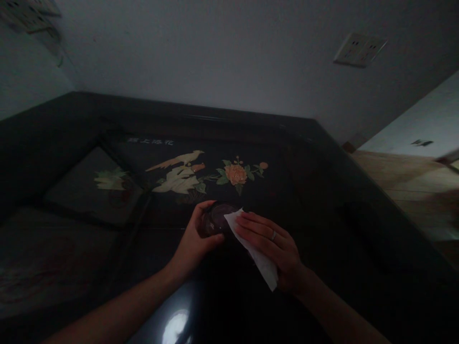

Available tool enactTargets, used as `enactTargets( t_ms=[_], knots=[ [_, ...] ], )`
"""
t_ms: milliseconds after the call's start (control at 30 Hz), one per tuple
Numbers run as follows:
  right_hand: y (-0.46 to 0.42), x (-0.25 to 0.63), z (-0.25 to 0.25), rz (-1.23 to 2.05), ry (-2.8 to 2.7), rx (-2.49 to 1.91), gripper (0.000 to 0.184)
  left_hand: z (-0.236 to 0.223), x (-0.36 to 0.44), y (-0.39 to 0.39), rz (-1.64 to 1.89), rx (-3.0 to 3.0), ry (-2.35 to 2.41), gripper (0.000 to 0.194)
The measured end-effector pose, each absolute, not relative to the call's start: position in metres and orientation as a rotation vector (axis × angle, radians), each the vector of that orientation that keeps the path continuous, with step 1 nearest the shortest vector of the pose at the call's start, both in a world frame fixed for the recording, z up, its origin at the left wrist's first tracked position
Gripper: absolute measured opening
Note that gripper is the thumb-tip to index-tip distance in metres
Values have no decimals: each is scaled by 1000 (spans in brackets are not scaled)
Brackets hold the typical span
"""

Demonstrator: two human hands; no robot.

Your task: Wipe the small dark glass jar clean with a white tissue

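My left hand (pixel 196 239) is wrapped round the side of a dark round glass-like container (pixel 215 220), thumb at its near side and fingers at its far side. The dim light hides what kind of container it is. A white tissue (pixel 263 263) is pinched in my right hand (pixel 276 243), which wears a ring. The tissue's upper corner touches or overlaps the container's right rim. Both hands are over a glossy dark tabletop (pixel 304 191) decorated with a bird and flower picture (pixel 234 174).
Along the back and left sides the dark furniture meets pale walls (pixel 215 62). A wall socket (pixel 360 49) is at the upper right, with more sockets (pixel 27 16) at the upper left. Wooden flooring (pixel 416 184) shows on the right. A bright reflection (pixel 175 327) lies near the front.
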State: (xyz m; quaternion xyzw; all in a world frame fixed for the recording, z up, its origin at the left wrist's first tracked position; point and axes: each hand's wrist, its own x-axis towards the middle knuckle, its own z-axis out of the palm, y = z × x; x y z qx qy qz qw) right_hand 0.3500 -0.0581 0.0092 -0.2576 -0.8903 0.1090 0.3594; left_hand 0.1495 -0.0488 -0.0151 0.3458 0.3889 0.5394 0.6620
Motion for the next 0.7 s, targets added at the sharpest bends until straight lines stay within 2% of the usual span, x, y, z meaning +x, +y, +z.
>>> enactTargets(
  t_ms=[67,267,467,700],
  knots=[
    [-60,349,10,274,-2296,-639,44,-13,150,-50,1191,734,793,65],
    [-60,344,11,283,-2340,-591,40,-6,149,-51,1123,625,643,77],
    [-58,345,10,227,-2397,-640,40,-6,152,-49,1077,443,605,53],
    [-55,347,3,295,-2357,-776,43,-7,153,-44,1081,281,606,37]
  ],
)
